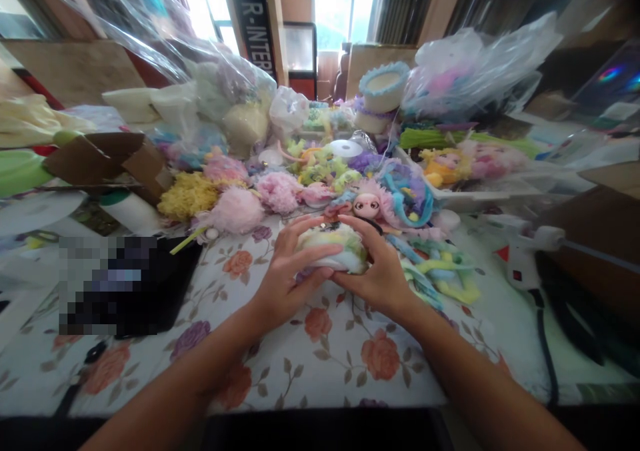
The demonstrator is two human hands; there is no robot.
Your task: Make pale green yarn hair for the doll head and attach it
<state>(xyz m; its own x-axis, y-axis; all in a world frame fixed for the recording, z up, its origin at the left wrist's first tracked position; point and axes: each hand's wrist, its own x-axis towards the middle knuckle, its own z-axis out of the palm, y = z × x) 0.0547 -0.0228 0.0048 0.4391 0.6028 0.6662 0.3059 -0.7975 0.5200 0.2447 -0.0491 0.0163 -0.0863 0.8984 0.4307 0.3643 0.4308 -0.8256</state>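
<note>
Got the left hand (pixel 293 264) and the right hand (pixel 383 274) clamped around a soft, rounded bundle of white and pale yellow-green fluffy material (pixel 350 245), in the middle of the view, just above a white cloth printed with orange and purple flowers (pixel 280 364). Have both thumbs near each other on the near side, with the fingers curving round the sides and over the far edge. Can't really tell the exact shape of the bundle, hidden as much of it is by the fingers. Just beyond the hands, can see a pale doll head with big dark eyes and pink hair (pixel 367 205), near a tangle of bright blue fuzzy strips (pixel 420 201). To the right of the hands, see loose blue and yellow-green fuzzy strips (pixel 447 274) lying on the cloth, then farther right a white glue gun with a black cord (pixel 523 264). Over to the left, got a flat black device, partly pixelated (pixel 173 284), plus a fluffy pale pink ball (pixel 237 209) right next to a clump of curly yellow fibre (pixel 187 195). Farther left, see a white cone of thread with a green top (pixel 130 211) in front of an open brown cardboard box (pixel 100 161). Towards the back, got a round cream container with frilly blue trim (pixel 384 92), beside puffy clear plastic bags (pixel 465 77).
</note>
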